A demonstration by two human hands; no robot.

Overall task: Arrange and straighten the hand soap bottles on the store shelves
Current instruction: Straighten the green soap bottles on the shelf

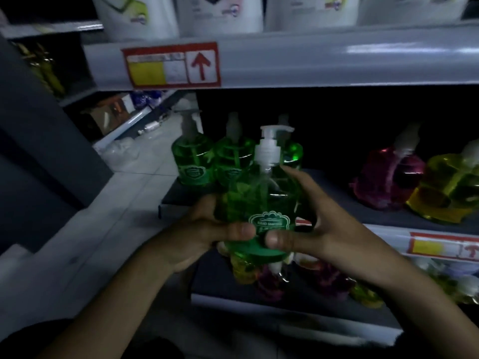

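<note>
- Up front, both thumbs press the face of a green bottle (255,203) near its base: the left thumb (239,230) from the left and the right thumb (278,239) from the right, their tips close together just under the white label outline.
- Left hand (204,229) wraps the bottle's left side, fingers curled behind it and closed on it.
- Right hand (318,218) grips the right side; its fingers reach up and around the back of the bottle, also closed on it.
- So the bottle is held between both hands, in the air in front of the middle shelf (375,216), roughly upright with its white pump (269,143) on top and the nozzle pointing right.
- Behind it, three more green bottles (193,161) stand close together at the left end of that shelf.
- Farther right on the same shelf sit a pink bottle (383,182) and a yellow bottle (445,187), touching each other and both leaning.
- Below the hands, a lower shelf (285,304) carries more yellow and pink bottles, blurred and dim.
- Above, a grey shelf edge (337,63) bears a red-framed price tag (172,66) with a yellow patch and a red up arrow; white packs (217,14) stand on that top shelf.
- Another price tag (445,246) shows on the middle shelf's front edge at right.
</note>
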